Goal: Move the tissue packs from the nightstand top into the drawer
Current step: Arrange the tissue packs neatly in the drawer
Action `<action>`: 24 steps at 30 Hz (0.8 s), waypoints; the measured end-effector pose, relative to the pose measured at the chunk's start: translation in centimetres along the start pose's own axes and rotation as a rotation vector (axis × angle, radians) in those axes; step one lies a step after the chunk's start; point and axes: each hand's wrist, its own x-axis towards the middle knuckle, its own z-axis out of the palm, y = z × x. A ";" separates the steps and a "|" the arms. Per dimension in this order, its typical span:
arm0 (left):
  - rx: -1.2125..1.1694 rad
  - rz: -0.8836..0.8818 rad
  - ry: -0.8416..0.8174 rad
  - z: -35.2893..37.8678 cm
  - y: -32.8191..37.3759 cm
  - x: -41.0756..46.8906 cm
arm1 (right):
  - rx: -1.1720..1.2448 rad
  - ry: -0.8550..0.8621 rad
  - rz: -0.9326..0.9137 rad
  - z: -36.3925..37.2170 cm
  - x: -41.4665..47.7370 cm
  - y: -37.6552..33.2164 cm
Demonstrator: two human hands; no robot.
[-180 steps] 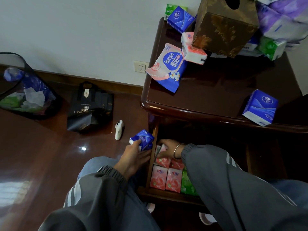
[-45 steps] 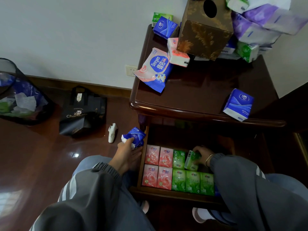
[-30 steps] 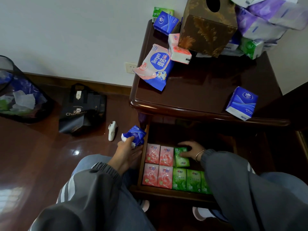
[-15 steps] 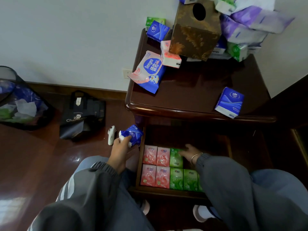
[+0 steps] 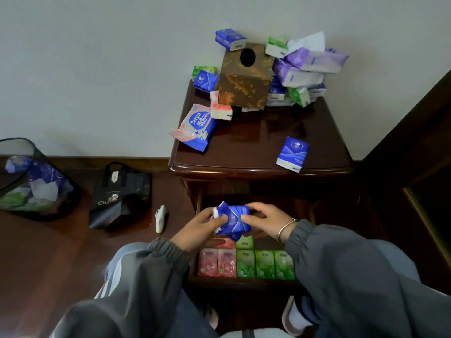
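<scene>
A crumpled blue tissue pack is being held just above the open drawer, in the lower middle of the frame. It is being gripped from both sides: its left end is being clasped by the curled fingers of the left hand, and its right end is being pinched by the right hand. The pack is not yet being set down; it is apart from the packs below it.

Inside the drawer, a tidy front row is being formed by pink packs on the left and green packs touching them on the right. A second row behind is being largely hidden by the hands, so its extent cannot be told.

Much is being left on the nightstand top. A single blue pack is lying near the front right edge. A pink-and-white pack and two more small blue packs are being crowded against the brown tissue box towards the upper middle. A heap of purple and green packs is piled beside the box at the upper right. A large wet-wipe pack is overhanging the left edge.

The task is being judged as partly done: a good share of small packs is stowed, one is in transit, and the bulkier heap is awaiting removal.
</scene>
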 end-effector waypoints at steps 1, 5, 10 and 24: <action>0.002 0.005 0.023 0.8 -0.2 0.2 | 0.036 0.050 0.017 -0.1 -0.2 0.2; -0.071 0.037 0.205 4.6 -1.0 0.9 | 0.411 0.236 0.165 0.5 -1.3 1.1; -0.089 0.073 0.248 6.7 -1.0 1.4 | 0.582 0.443 0.205 0.9 -1.8 1.2; -0.006 0.108 0.164 7.1 -0.9 1.0 | 0.353 0.292 0.222 -1.6 -1.5 1.9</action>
